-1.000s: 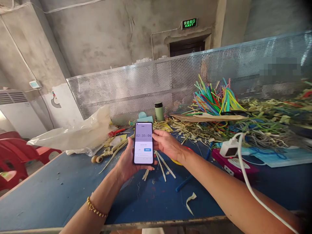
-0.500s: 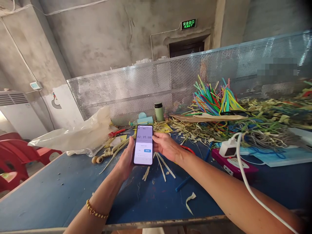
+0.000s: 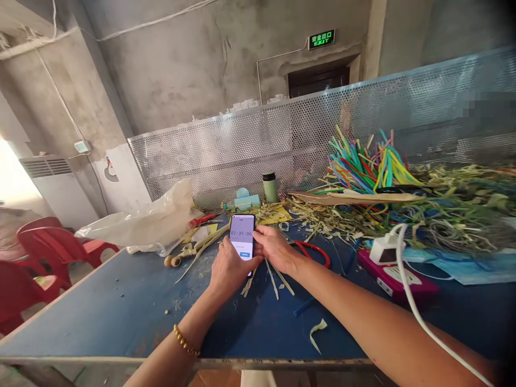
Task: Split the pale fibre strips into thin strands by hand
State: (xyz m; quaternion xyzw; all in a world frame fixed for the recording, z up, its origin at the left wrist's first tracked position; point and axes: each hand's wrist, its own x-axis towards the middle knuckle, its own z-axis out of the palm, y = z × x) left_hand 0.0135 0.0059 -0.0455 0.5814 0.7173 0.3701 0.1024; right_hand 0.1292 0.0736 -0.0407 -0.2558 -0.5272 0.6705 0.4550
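A smartphone (image 3: 241, 231) with a lit screen showing 02:35:06 is held upright above the table, in front of me. My right hand (image 3: 278, 248) grips its right edge, fingers closed against the side. Over the lower left of the phone lies my left hand (image 3: 231, 266), its thumb reaching across the screen and its other fingers at the left edge, partly hidden. The bottom of the screen is covered by this hand. Thin pale strips (image 3: 272, 279) lie on the blue table (image 3: 161, 317) just behind and below the phone.
Red-handled scissors (image 3: 312, 252) lie by my right forearm. A magenta box with a white charger (image 3: 385, 247) and cable is at the right. Behind are a green bottle (image 3: 270, 188), dried plant strips (image 3: 322, 223), coloured stems (image 3: 363, 164), a plastic bag (image 3: 141, 220) and a perforated metal screen (image 3: 217, 156).
My left hand has moved from the phone's left edge to over its lower screen. The view has shifted slightly left. My right hand stays at the phone's right side.
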